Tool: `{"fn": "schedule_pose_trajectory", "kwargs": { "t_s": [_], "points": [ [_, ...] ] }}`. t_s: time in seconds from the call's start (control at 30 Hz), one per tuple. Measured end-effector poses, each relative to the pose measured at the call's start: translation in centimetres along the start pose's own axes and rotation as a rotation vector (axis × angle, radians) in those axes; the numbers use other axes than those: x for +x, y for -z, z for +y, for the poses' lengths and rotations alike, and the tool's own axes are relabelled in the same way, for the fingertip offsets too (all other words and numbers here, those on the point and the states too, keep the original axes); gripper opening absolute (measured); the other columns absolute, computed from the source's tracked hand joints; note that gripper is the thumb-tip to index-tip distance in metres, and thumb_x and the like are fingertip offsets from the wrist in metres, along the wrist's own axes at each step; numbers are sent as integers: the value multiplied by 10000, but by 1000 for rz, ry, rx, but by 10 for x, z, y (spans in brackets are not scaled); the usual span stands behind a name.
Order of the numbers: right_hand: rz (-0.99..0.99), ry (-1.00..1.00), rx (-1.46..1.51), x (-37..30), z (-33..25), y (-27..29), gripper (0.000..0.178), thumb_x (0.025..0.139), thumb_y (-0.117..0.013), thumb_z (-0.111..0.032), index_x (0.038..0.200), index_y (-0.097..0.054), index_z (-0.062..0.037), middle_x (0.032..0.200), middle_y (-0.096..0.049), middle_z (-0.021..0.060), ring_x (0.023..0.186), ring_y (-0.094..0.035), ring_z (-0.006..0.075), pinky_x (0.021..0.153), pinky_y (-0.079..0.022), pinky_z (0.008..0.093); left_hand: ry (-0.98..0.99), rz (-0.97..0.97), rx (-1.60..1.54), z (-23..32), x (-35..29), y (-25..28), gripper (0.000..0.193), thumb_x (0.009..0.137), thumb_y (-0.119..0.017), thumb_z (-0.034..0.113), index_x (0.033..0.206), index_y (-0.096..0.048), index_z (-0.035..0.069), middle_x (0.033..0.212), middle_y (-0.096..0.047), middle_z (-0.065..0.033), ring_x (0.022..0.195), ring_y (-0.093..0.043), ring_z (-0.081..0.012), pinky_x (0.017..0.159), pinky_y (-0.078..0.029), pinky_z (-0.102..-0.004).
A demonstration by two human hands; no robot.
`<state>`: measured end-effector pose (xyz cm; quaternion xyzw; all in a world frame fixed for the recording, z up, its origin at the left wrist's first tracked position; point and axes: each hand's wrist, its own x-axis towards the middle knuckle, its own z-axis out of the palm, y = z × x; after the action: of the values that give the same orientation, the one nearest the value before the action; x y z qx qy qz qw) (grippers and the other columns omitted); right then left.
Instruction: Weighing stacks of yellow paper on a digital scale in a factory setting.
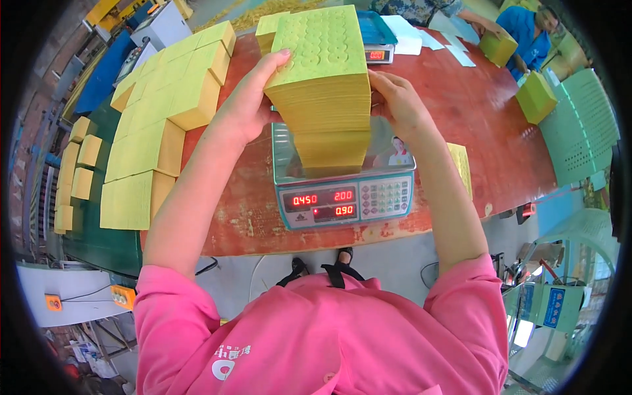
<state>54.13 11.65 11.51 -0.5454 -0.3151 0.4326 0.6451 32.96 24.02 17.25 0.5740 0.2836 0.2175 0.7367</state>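
Note:
A tall stack of yellow paper sheets rises over the digital scale, its top sheet embossed with rows of round marks. My left hand is closed on the stack's left side, with the thumb on the top edge. On the right side my right hand grips the same stack, its fingertips partly hidden behind the paper. The lower, narrower part of the stack reaches down to the scale's pan. Whether the upper part rests on the lower or is held just above it, I cannot tell. Red digits glow on the scale's display.
Several yellow paper blocks stand in rows on the left, with smaller ones beyond them on a green surface. Another scale is at the back of the red table. A co-worker in blue sits at far right.

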Motion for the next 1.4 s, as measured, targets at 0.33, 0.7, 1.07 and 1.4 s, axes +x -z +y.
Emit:
{"fn": "schedule_pose_trajectory", "kwargs": {
  "t_s": [0.33, 0.7, 1.07, 1.4],
  "points": [
    [34, 22, -33, -9, 5, -3, 334, 963, -584, -307, 1047, -680, 2, 879, -651, 21, 718, -554, 93, 640, -434, 244, 3, 45, 134, -2, -5, -5, 717, 833, -574, 625, 1355, -491, 141, 1242, -548, -65, 1111, -500, -204, 883, -444, -427],
    [126, 89, -153, -13, 12, -4, 336, 956, -570, -287, 1080, -696, -1, 924, -678, 33, 736, -570, 105, 659, -445, 255, -39, 60, 169, -7, -4, -10, 743, 854, -536, 645, 1366, -492, 109, 1262, -553, -67, 1126, -495, -190, 893, -409, -385],
    [141, 302, 317, 12, 53, -25, 492, 1003, -493, -419, 1296, -560, -30, 1131, -631, 25, 1016, -598, 136, 883, -481, 306, -207, 158, -319, -111, 34, -2, 593, 951, -599, 376, 1419, -438, 50, 1345, -542, -100, 1194, -538, -192, 994, -458, -350],
    [155, 57, 291, 30, 62, 15, 567, 1020, -379, -517, 1400, -499, -114, 1397, -505, 97, 1262, -469, 196, 1050, -351, 352, -275, 392, -396, -109, 34, -19, 560, 1009, -456, 430, 1385, -427, 16, 1266, -561, -92, 1169, -536, -189, 995, -436, -354]
  ]
}}
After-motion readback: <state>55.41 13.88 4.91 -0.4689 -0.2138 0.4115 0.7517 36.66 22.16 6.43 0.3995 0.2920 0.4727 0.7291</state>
